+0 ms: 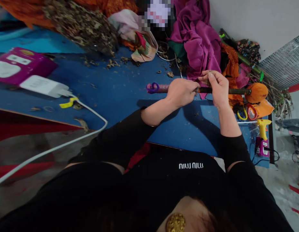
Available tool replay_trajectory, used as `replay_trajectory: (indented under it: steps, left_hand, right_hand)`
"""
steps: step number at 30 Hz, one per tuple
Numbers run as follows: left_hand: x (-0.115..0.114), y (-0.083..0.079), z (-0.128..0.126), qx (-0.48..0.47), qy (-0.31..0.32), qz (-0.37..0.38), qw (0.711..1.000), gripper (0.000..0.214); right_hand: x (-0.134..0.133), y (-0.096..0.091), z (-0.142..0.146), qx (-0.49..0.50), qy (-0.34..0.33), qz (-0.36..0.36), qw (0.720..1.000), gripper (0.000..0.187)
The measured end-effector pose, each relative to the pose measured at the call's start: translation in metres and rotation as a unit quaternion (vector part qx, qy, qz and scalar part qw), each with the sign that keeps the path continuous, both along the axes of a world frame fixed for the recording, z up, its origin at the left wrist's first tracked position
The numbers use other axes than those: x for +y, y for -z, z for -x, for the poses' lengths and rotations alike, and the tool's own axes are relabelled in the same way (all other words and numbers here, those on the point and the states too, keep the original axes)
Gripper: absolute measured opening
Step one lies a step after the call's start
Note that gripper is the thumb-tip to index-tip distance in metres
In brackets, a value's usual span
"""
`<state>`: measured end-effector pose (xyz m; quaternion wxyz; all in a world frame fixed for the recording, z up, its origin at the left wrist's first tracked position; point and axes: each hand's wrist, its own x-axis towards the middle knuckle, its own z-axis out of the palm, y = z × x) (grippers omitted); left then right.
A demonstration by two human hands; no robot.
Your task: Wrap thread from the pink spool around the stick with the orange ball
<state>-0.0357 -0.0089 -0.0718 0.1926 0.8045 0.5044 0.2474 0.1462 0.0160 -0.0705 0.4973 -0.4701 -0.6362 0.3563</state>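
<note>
A thin dark stick (pixel 233 91) runs level above the blue mat (pixel 120 93). Its left end is wrapped in pink cloth with a purple loop (pixel 153 87); its right end meets an orange cloth lump (pixel 258 91). My left hand (pixel 180 92) is closed around the wrapped part of the stick. Further right on the stick, the fingers of my right hand (pixel 217 87) pinch it from above. Black sleeves cover both forearms.
Magenta cloth (pixel 199 38), orange cloth and dried leaves (pixel 84 24) are heaped at the back. A pink box (pixel 17 64) and a white adapter (pixel 44 85) with cable lie left. Scissors (pixel 247 112) and a yellow glue gun (pixel 263 127) lie right.
</note>
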Motion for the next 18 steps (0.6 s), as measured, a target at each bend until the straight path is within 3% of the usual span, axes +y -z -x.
replay_trajectory:
  steps: [3,6,10,14,18]
  left_hand:
    - [0.007,0.001,0.008,-0.078,-0.025,0.021,0.996,0.036]
    - [0.015,-0.001,0.02,-0.143,-0.045,0.043,0.988,0.037]
    - [0.022,-0.009,0.036,-0.182,-0.058,0.042,0.981,0.035]
    - [0.027,-0.012,0.047,-0.18,-0.066,0.057,0.98,0.029]
    - [0.031,-0.011,0.055,-0.187,-0.064,0.076,0.977,0.025]
  right_hand:
    - [0.004,-0.02,-0.03,0.0,0.01,0.027,1.0,0.049]
    - [0.004,-0.047,-0.079,0.004,0.039,0.048,0.998,0.038]
    - [-0.006,-0.072,-0.149,0.062,0.126,-0.031,0.99,0.029]
    - [-0.017,-0.075,-0.194,0.098,0.182,-0.089,0.974,0.023]
    - [-0.009,-0.065,-0.215,0.084,0.328,-0.14,0.93,0.026]
